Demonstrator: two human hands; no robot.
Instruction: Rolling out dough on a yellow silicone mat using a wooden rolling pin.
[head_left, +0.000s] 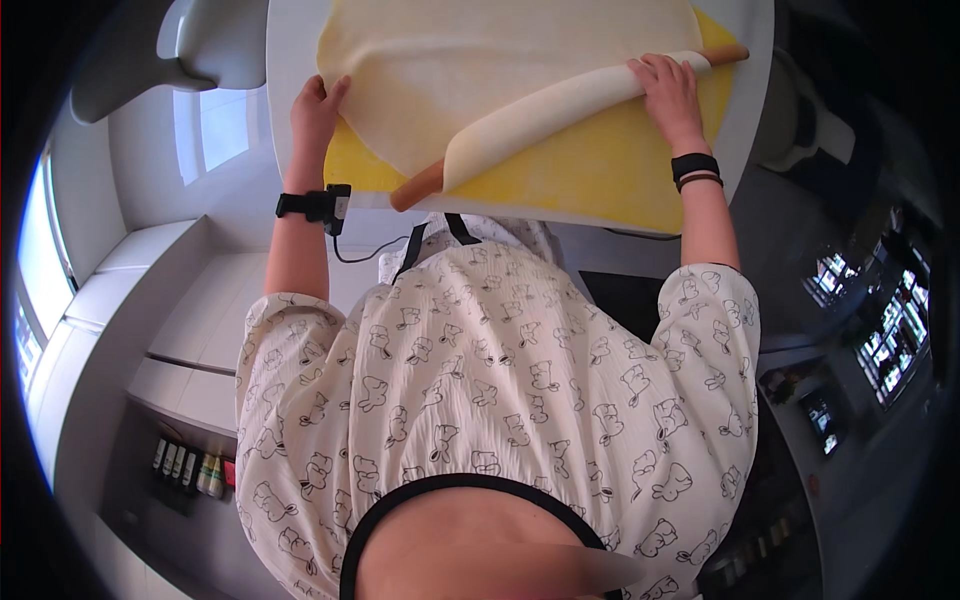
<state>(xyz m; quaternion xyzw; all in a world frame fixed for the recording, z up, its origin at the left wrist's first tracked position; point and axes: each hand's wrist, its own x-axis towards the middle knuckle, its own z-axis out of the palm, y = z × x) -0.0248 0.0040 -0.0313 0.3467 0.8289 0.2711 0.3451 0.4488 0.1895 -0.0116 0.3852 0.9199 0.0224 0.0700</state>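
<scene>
A large thin sheet of dough (480, 67) lies over a yellow mat (592, 176). Its near right edge is wrapped around a wooden rolling pin (420, 185), which lies aslant, both brown ends showing. My left hand (321, 105) is at the sheet's left edge, thumb and fingers about the rim; whether it pinches the dough is not clear. My right hand (670, 90) rests on the dough-wrapped pin near its right end, fingers bent over the top. A black strap with a small cabled device is on my left wrist; dark bands are on my right wrist.
The white table (296, 22) has a rounded rim around the mat. A grey chair (225, 45) stands beyond its left side, and a dark seat is at the right. Shelves with several bottles (210, 476) are at the lower left. A cable hangs from the wrist device.
</scene>
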